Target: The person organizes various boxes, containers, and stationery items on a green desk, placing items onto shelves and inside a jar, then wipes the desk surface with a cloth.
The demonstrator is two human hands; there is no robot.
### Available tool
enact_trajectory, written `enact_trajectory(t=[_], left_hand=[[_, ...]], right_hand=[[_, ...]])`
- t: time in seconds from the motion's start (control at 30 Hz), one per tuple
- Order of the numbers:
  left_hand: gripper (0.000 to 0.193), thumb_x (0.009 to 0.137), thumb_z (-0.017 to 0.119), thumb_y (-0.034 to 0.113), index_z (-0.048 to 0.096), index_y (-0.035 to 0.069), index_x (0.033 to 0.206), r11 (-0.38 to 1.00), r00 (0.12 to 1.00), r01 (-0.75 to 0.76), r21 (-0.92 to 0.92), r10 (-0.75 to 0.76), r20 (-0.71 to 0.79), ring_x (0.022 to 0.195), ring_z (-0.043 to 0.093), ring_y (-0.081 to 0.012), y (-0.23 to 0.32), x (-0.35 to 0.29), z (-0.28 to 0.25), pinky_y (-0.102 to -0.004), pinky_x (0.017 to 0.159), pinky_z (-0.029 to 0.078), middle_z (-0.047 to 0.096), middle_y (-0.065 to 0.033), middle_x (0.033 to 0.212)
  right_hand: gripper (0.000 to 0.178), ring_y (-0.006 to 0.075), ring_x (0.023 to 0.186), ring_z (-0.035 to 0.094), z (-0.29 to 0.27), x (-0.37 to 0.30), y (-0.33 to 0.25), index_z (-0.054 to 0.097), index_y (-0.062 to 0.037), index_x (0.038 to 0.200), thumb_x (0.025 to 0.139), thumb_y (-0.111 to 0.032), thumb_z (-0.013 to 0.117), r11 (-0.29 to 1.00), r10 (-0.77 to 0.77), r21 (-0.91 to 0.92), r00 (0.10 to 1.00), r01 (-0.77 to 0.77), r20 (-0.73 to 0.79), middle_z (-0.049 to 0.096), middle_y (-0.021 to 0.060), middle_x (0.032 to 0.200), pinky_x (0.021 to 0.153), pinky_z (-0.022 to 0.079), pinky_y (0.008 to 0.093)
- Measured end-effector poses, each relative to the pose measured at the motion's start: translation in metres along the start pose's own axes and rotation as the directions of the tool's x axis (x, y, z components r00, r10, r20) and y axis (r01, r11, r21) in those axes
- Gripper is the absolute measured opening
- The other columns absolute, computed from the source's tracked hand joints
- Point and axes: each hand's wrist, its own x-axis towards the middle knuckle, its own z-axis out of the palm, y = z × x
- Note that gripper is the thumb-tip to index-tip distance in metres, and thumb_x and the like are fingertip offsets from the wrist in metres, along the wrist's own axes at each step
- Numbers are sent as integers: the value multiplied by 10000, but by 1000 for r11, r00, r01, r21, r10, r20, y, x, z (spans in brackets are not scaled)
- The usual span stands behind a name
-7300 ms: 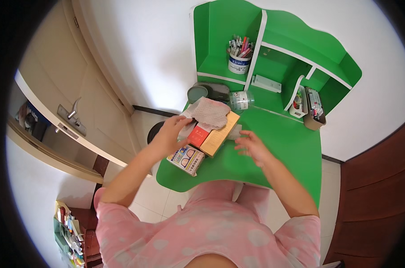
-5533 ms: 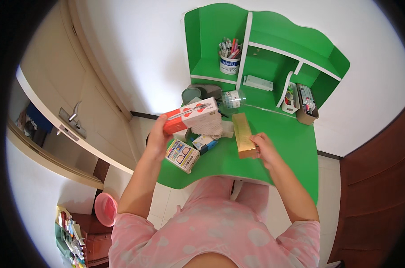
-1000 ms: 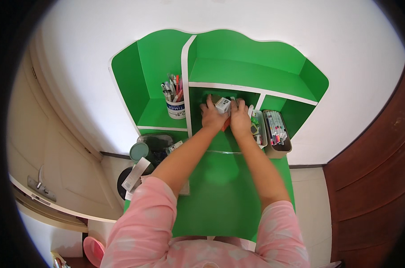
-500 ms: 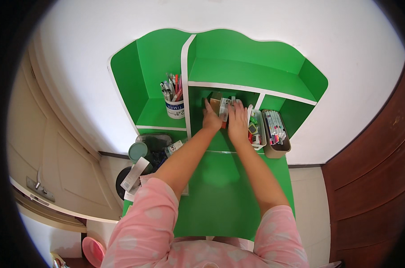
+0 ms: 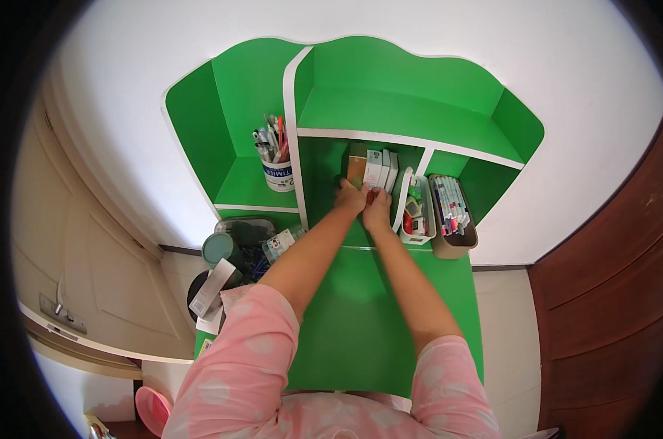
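In the middle cubby of the green shelf, a thin brown box (image 5: 356, 170) stands upright beside several slim white boxes (image 5: 373, 168). My left hand (image 5: 352, 197) is at the lower front of the brown box, fingers closed about it. Just right of it, my right hand (image 5: 377, 211) has its fingers bent in below the white boxes. A small dark red object (image 5: 371, 196) shows between the two hands, at my right fingertips. My hands hide most of it and the bottoms of the boxes.
Right of the cubby stand a white basket (image 5: 417, 238) of small items and a brown bin (image 5: 454, 249) of markers. A pen cup (image 5: 279, 178) is on the left shelf. A green-lidded container (image 5: 218, 249) and a white box (image 5: 213, 287) crowd the green desk's (image 5: 390, 314) left side.
My right hand has come down off the tops of the white boxes to their lower front. My left hand has shifted to the brown box's front. The boxes now stand closer together.
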Motion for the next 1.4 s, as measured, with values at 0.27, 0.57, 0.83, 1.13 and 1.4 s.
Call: enact_trajectory(t=[0.27, 0.57, 0.83, 1.13, 1.4], left_hand=[[629, 881, 555, 368, 288, 21, 1334, 984, 987, -153, -87, 149, -54, 1131, 486, -441, -13, 40, 16, -476, 977, 389, 444, -315, 1248], [656, 829, 585, 192, 275, 6, 1377, 960, 989, -146, -237, 145, -23, 1203, 476, -372, 4, 18, 7, -411, 985, 392, 478, -265, 1298], [545, 840, 487, 71, 342, -2, 1361, 813, 793, -556, -171, 581, 183, 1095, 549, -313, 0, -39, -68, -367, 931, 439, 539, -212, 1224], [469, 885, 570, 95, 417, 28, 1323, 818, 687, -486, -306, 575, 445, 1038, 559, -181, -26, -187, -282, -307, 915, 446, 574, -114, 1157], [517, 832, 638, 88, 445, 64, 1312, 725, 745, -665, 180, 660, 92, 1163, 487, -176, -150, -299, -370, -333, 983, 385, 517, -85, 1253]], right_hand=[[514, 406, 1101, 471, 7, 15, -3, 391, 23, 1239, 809, -132, 627, 999, -52, 0, 998, 52, 19, 471, 257, 1177, 952, 398, 429], [554, 391, 1102, 484, -9, 19, 19, 423, -9, 1259, 724, 67, 542, 996, -76, -47, 996, 78, 45, 481, 233, 1186, 958, 413, 424], [456, 330, 1019, 543, -36, -12, -69, 441, 4, 1226, 780, 64, 518, 944, -226, 294, 945, 152, 237, 545, 203, 1120, 874, 452, 384], [551, 167, 834, 587, -87, -126, -230, 350, -73, 1321, 814, 139, 396, 900, -385, 413, 693, 138, 609, 504, 96, 1061, 726, 495, 294], [497, 261, 896, 584, -67, -245, -234, 425, -70, 1291, 819, 35, 539, 861, -508, 415, 492, 292, 707, 537, 161, 1077, 799, 478, 351]])
